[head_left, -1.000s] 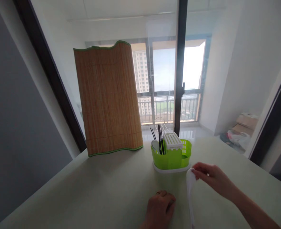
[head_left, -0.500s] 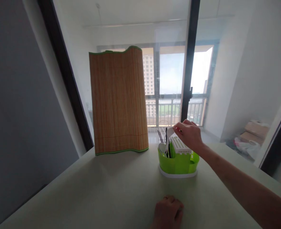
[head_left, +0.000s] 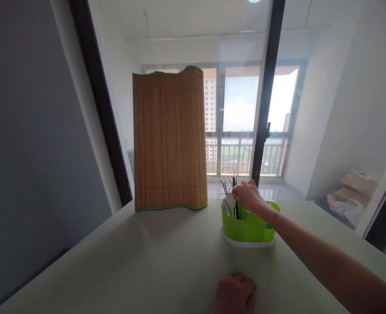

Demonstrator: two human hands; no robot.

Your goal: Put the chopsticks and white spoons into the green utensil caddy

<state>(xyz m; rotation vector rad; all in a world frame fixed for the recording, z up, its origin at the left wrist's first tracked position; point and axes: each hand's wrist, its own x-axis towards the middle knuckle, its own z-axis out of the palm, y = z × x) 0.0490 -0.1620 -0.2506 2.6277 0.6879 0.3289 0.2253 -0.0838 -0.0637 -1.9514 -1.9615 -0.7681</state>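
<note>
A green utensil caddy (head_left: 247,229) with a white base stands on the table. My right hand (head_left: 248,195) is over its left part, fingers pinched at a white spoon (head_left: 231,202) that sits down in the compartment. Dark chopsticks (head_left: 236,208) stand upright beside the spoon, and another pale rounded utensil (head_left: 226,206) leans at the caddy's left rim. My hand and forearm hide most of the caddy's white slotted top. Closer to me, my left hand (head_left: 235,293) rests on the table with its fingers curled in; nothing shows in it.
A bamboo mat (head_left: 170,139) with green edging stands upright at the back left of the pale table (head_left: 140,253). Behind the table is a glass door with a dark frame (head_left: 265,109). Boxes and bags (head_left: 350,196) lie beyond it at the right.
My right hand has come down with the white spoon, which now sits lower in the caddy. The whole view has shifted slightly; my left hand stays curled on the table.
</note>
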